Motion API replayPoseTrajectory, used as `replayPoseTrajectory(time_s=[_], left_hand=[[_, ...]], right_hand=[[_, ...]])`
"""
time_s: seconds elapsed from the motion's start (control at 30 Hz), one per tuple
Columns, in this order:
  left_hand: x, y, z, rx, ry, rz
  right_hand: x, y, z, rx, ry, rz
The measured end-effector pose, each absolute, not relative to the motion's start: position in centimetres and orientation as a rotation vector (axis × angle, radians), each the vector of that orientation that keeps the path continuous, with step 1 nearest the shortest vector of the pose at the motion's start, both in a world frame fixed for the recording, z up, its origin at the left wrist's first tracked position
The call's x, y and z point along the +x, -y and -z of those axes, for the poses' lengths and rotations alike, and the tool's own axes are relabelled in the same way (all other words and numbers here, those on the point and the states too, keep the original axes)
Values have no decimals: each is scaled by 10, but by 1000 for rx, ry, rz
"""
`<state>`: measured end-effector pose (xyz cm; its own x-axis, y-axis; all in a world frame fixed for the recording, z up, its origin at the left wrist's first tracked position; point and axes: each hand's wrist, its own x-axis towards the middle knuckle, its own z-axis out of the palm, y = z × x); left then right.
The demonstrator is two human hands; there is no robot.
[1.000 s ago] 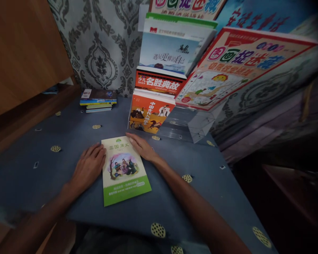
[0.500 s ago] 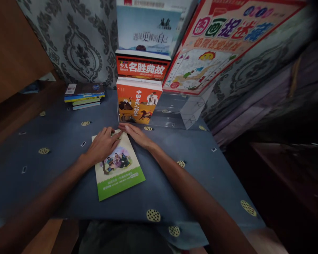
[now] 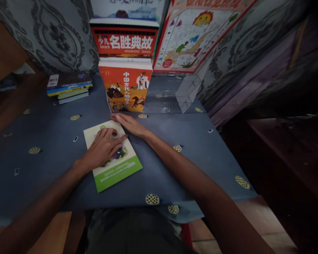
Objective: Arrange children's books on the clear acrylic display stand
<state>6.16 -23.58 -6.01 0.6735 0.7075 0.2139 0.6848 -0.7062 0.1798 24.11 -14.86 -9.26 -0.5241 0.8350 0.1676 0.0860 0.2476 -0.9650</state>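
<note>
Dark damask wallpaper [image 3: 58,31] at the back, pretty dim room, and a blue-grey tablecloth [image 3: 159,176] with little yellow pineapples over the table; the green-and-cream book [image 3: 122,165] lies flat on it, a bit skewed, right in front of the person. The left hand [image 3: 103,144] rests across the cover, fingers loosely bent and not pinching anything; the right hand [image 3: 128,123] lies on its side at the top right corner, fingers together, clamped on nothing; can't tell if it actually touches the edge. Behind that there's a clear rack [image 3: 188,93] with an orange book [image 3: 127,86] leaning in it; a small stack of books [image 3: 71,88] sits back left.

What could go wrong, imo: with no real grip, a sideways shove from the left palm might skid the book over the cloth; pressing with bent fingertips could crease the cover; and the right fingertips are so near the rack that a forward slip might nudge it.
</note>
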Motion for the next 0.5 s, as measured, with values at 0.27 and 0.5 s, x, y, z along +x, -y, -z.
replayPoseTrajectory(time_s=[0.27,0.5], left_hand=[[75,278,57,2811,-970,-325],[80,302,53,2800,-878,-262]], right_hand=[[242,150,91,-827,1816,-1329],[243,152,90,-838,1834,-1310]])
